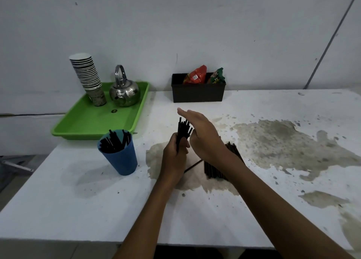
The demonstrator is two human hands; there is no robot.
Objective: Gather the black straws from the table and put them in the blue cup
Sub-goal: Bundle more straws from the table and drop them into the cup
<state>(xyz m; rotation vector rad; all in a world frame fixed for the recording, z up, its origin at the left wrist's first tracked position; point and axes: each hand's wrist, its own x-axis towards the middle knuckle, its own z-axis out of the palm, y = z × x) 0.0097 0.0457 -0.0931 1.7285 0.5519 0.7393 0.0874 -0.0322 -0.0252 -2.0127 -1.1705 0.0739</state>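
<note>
My forearms reach forward over the white, stained surface (78,210). My left hand (173,157) has its grip clamped around a bundle of black straws (183,131), fingers curled about their lower part so the bundle stands nearly upright with its uneven tops fanning out above my fist. My right hand (203,133) is flat, fingers straight and together, its grip apart and holding nothing; the palm sits at the tops of the bundle, though I cannot tell whether it touches them.

Under my right wrist lies a pile of more straws (213,171) on a brown stain, partly hidden by the arm, and one loose straw (193,165) lies slanted between my two wrists.

To the left of my left hand stands the blue cup (122,157), upright, with a good many straws already inside it, leaning against its rim.

Behind the cup a green tray (88,122) carries a stack of paper cups (88,77) and a steel kettle (124,91). Further right, against the wall, a black box (198,93) holds a red packet (196,75) and a green packet (217,76).
</note>
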